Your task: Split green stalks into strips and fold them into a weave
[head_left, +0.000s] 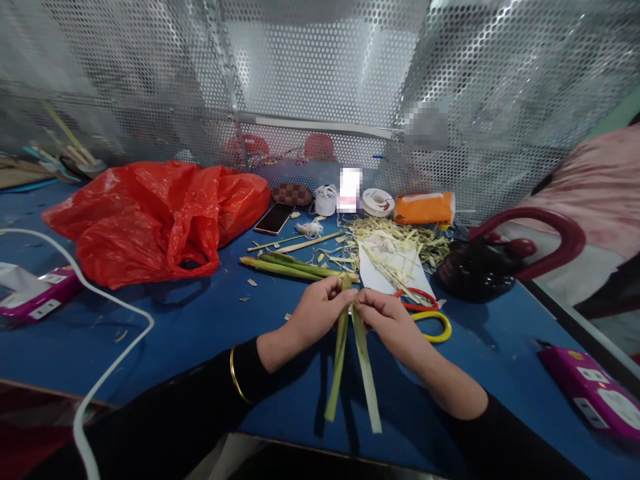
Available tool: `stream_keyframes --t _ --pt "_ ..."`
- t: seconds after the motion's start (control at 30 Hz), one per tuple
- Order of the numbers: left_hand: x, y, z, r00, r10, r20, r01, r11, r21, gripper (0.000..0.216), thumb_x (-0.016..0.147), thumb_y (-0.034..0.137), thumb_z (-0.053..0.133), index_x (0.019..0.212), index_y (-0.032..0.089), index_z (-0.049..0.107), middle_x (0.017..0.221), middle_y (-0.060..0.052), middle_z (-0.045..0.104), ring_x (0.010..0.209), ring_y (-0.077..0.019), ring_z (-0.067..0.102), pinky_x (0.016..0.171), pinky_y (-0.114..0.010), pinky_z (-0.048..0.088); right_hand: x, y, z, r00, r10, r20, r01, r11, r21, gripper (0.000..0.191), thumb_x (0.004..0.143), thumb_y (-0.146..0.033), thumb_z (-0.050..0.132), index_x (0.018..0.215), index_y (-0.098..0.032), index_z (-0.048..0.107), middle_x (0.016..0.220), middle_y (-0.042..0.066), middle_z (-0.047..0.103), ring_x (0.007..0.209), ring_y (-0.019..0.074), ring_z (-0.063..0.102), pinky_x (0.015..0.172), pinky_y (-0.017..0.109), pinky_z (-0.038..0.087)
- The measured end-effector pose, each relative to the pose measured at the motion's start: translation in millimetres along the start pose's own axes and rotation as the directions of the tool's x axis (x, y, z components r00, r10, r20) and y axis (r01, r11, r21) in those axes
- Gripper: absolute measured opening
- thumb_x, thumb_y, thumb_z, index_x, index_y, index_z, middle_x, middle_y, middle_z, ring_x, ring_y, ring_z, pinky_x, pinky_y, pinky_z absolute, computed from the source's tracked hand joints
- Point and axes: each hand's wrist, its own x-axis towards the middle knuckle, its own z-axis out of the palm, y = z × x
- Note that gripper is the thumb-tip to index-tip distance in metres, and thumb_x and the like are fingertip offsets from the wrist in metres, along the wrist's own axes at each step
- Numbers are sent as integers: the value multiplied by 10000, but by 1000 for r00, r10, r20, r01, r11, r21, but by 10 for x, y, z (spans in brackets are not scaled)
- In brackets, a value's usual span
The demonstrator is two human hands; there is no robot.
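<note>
My left hand (320,307) pinches a green plant stalk (339,360), which hangs toward the table's front edge. Close beside it, my right hand (387,320) has thumb and fingers closed on a pale flat strip (367,380) that splits away from the stalk near the top. More green stalks (295,267) lie just beyond my left hand. Scissors with red and yellow handles (434,327) rest by my right hand, their blades hidden. A white sheet (370,273) strewn with shredded plant fibre (405,237) lies behind my hands.
A red plastic bag (150,220), phone (275,219) and white cable (115,360) are on the left. A dark kettle (475,270) and purple power strip (590,387) stand right. Along the back are a tape roll (378,202) and orange packet (425,209). Another person's sleeve (595,187) shows at right.
</note>
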Motion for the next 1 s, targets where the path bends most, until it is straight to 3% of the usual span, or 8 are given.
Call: stream_keyframes --t 0.13,0.23,0.37,0.67,0.73,0.8,0.9,1.0 --pt "10 -11 -12 999 -6 -32 6 1000 -10 292 827 366 527 609 178 476 557 51 436 505 -89 397 495 -215 325 -18 -34 6 997 75 1 -75 996 42 139 745 -253 530 617 -202 507 506 -56 455 474 99 428 478 226 350" --pt "6 10 -1 996 -90 -19 87 988 -131 264 828 364 522 637 188 478 521 62 431 441 -86 418 459 -212 341 2 -60 -37 983 181 12 -180 971 158 101 704 -246 509 610 -208 503 446 -50 481 409 106 434 438 233 356" --pt "25 34 -7 982 -179 -58 153 939 -309 220 822 329 528 659 194 465 491 71 431 386 -76 423 417 -198 326 46 -62 -117 980 187 69 -199 938 284 101 654 -231 504 556 -214 490 402 -43 486 361 112 443 453 265 428" --pt "108 -51 -103 938 -281 -204 191 908 -373 204 774 325 574 652 170 521 501 56 453 394 -61 377 398 -193 250 -66 -99 -53 909 312 277 -371 908 194 157 712 -277 628 606 -189 553 439 -84 390 354 51 310 346 180 278" --pt "96 -27 -95 945 -273 -182 202 920 -335 212 780 336 574 655 172 526 501 57 455 389 -61 360 393 -198 229 -23 -100 -125 940 308 146 -339 889 308 216 723 -309 657 590 -190 535 440 -85 382 354 52 317 356 186 322" --pt "78 3 -82 950 -263 -168 210 938 -277 219 788 348 572 660 173 535 502 58 458 391 -62 354 402 -202 230 50 -91 -253 946 310 -100 -225 843 488 267 725 -311 679 564 -193 502 461 -75 409 372 56 354 400 195 403" --pt "64 25 -74 957 -205 -203 172 970 -169 236 791 365 571 658 172 556 496 56 464 409 -69 358 431 -208 248 146 -72 -424 845 353 -402 8 743 670 165 723 -260 691 653 -191 559 657 -9 606 461 70 472 502 208 505" --pt "61 17 -82 956 -105 -276 98 994 -38 259 801 387 555 658 172 576 510 49 482 443 -81 371 466 -217 274 142 -55 -372 826 356 -436 3 772 635 145 719 -279 709 778 -186 614 814 29 665 498 80 523 487 216 507"
